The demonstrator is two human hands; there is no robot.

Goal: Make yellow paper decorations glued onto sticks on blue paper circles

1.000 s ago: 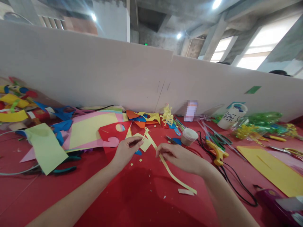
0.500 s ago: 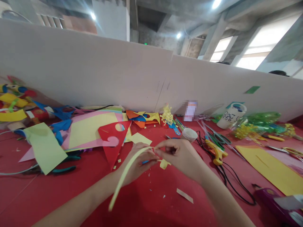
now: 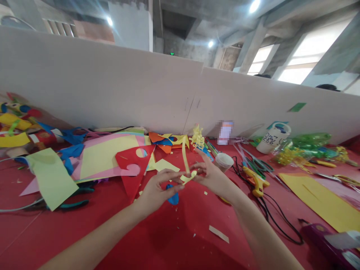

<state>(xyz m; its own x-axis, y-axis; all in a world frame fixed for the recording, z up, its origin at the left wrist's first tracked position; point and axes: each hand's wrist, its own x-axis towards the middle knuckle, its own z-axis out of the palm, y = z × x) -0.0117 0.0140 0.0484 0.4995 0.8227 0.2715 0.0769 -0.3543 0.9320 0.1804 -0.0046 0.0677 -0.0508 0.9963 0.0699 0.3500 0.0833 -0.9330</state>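
Note:
Near the middle of the view, my left hand point(image 3: 159, 189) pinches one end of a pale yellow paper strip point(image 3: 185, 157). The strip curls between my two hands, and its long free part points up and away. My right hand point(image 3: 212, 176) touches the curled part with its lower fingers, its index finger stretched out above. Whether the right fingers grip the strip cannot be made out. Beneath the left fingertips lies a blue piece point(image 3: 173, 195) on the red table point(image 3: 168, 240).
Stacked paper sheets point(image 3: 104, 155) and a red triangle point(image 3: 135, 168) lie left. To the right are a paper cup point(image 3: 224, 161), a yellow glue gun point(image 3: 256, 182), scissors point(image 3: 260, 165), orange paper point(image 3: 317, 195) and a purple tool point(image 3: 326, 240). A white partition point(image 3: 112, 82) stands behind.
The strip's long part has swung from hanging over my left wrist to pointing up and away. My right fingers have spread and lifted. The blue piece shows more fully.

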